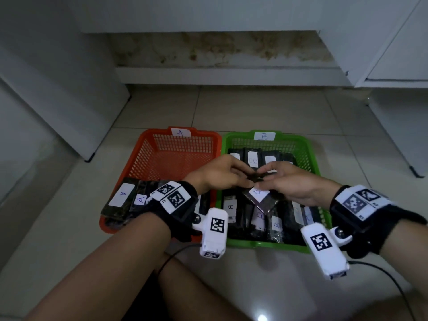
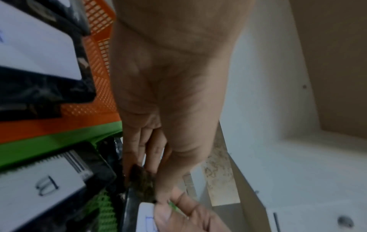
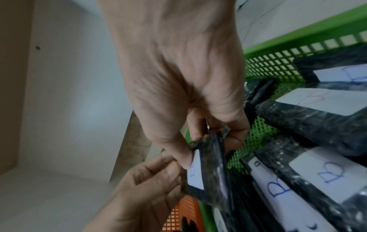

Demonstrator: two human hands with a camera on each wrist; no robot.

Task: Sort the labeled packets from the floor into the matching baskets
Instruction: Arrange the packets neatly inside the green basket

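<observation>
Over the left part of the green basket [image 1: 298,137] marked B, both my hands hold one dark packet [image 1: 259,193] with a white B label. My left hand [image 1: 240,174] pinches its upper edge from the left. My right hand [image 1: 266,179] pinches it from the right, thumb on the label. In the left wrist view my left hand [image 2: 139,171] pinches the packet's dark corner [image 2: 144,185]. In the right wrist view my right hand [image 3: 208,139] grips the packet [image 3: 212,172] by its top. Several B packets [image 1: 231,208] lie in the green basket. A-labelled packets [image 1: 122,195] lie in the orange basket [image 1: 148,137].
The two baskets stand side by side on the tiled floor [image 1: 254,107]. White cabinets [image 1: 58,89] flank the space and a stained step runs behind. Cables [image 1: 176,253] trail from my wrist cameras over the floor by my knees [image 1: 185,297].
</observation>
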